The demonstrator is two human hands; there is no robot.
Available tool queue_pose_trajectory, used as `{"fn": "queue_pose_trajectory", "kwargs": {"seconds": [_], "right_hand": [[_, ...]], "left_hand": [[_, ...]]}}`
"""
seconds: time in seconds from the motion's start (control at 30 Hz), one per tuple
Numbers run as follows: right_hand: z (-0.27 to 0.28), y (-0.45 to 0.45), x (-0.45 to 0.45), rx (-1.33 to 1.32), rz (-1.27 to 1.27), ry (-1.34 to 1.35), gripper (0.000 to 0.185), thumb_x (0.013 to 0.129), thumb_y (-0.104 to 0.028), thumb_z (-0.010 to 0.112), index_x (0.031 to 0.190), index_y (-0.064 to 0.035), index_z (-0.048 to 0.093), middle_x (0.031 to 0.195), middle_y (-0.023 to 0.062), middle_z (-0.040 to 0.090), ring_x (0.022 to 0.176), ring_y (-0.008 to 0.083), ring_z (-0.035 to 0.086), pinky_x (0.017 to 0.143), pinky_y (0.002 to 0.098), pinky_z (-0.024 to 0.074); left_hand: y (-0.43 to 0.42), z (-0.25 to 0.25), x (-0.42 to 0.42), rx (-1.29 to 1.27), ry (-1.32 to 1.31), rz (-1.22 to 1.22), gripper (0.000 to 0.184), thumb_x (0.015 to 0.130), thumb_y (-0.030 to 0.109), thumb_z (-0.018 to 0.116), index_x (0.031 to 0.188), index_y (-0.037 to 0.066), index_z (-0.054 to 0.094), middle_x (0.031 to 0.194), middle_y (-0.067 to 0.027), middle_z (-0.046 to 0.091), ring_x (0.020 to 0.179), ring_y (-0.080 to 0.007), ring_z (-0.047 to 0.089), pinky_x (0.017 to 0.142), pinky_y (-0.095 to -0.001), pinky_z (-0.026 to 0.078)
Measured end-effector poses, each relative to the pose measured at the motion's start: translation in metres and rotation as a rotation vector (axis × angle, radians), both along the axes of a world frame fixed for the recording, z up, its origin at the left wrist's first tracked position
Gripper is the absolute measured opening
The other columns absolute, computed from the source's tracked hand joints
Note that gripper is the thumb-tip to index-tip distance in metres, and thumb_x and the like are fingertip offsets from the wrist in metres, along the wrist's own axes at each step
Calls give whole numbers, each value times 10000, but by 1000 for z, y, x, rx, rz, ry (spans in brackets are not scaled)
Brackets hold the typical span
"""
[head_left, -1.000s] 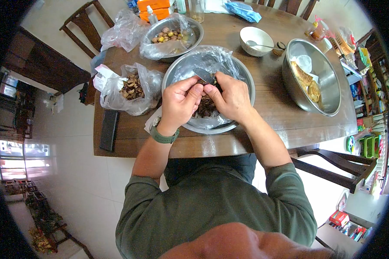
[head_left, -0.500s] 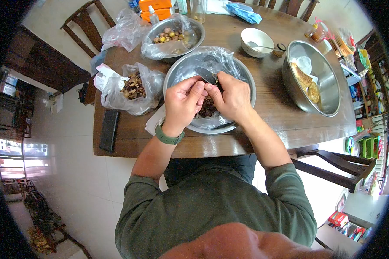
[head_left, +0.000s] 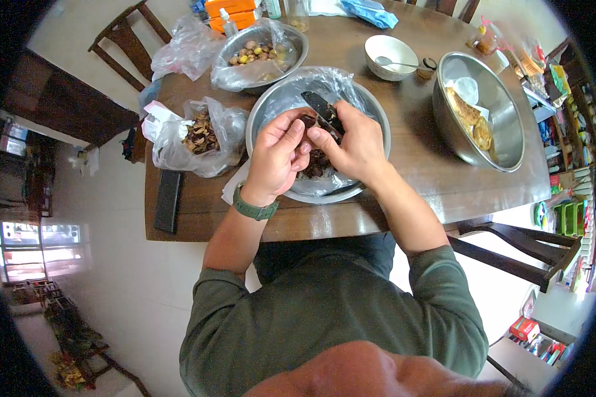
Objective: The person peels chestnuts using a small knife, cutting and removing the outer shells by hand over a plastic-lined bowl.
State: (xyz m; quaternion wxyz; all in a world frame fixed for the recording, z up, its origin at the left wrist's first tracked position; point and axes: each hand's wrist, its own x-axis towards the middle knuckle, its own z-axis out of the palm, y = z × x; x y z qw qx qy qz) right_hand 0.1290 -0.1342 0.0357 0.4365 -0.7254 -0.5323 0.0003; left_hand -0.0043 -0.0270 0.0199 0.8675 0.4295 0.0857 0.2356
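My right hand (head_left: 359, 140) is closed round a knife whose dark, bit-flecked blade (head_left: 320, 106) points up and to the left. Pinched in the fingers of my left hand (head_left: 279, 155) is a small dark brown piece (head_left: 308, 121), perhaps a chestnut. My two hands are close together, with the right thumb beside the piece. Below them stands a metal basin (head_left: 379, 109) lined with a clear plastic bag (head_left: 331, 78). Dark brown pieces (head_left: 318, 165) lie in it, partly hidden by my hands. The knife's handle is hidden in my right palm.
Behind stands a metal bowl (head_left: 300, 58) with several brown and yellow nuts (head_left: 253, 53). A plastic bag (head_left: 228, 142) of brown shells (head_left: 201, 135) and a black phone (head_left: 168, 202) lie left. Right are a white bowl (head_left: 385, 47) with a spoon and a large metal bowl (head_left: 510, 139).
The knife has turned, so its blade now shows dark and broad instead of shiny. My hands have parted slightly, and the brown piece in my left fingers shows more.
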Motion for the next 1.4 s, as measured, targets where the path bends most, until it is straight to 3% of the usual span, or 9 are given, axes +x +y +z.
{"fn": "queue_pose_trajectory", "kwargs": {"seconds": [0.37,0.77,1.17,1.4], "right_hand": [[-4,1,1,-3,11,-32,444,854,-464,647,826,-31,555,753,209,625,697,414,625,599,484,479],[-6,3,2,-50,2,-27,495,868,-516,607,825,-25,562,748,214,628,696,413,632,592,483,485],[-5,1,2,-35,25,-51,462,883,-490,594,788,-39,565,706,206,628,673,409,630,575,488,483],[-3,0,0,-46,26,-78,443,893,-467,587,783,-39,560,695,200,625,668,405,627,571,484,481]], "left_hand": [[1,-5,-1,52,37,17,252,1006,171,519,1219,37,539,916,0,581,679,-35,460,455,-156,347],[-1,-7,3,262,55,93,301,1022,153,471,1290,16,477,1006,-61,616,733,-96,578,496,-199,478],[0,-8,3,396,50,152,227,1006,117,500,1175,-31,530,988,-73,623,752,-97,597,496,-198,495],[-1,-7,2,520,103,219,203,994,110,525,1115,-53,534,941,-87,627,743,-114,619,552,-233,557]]}}
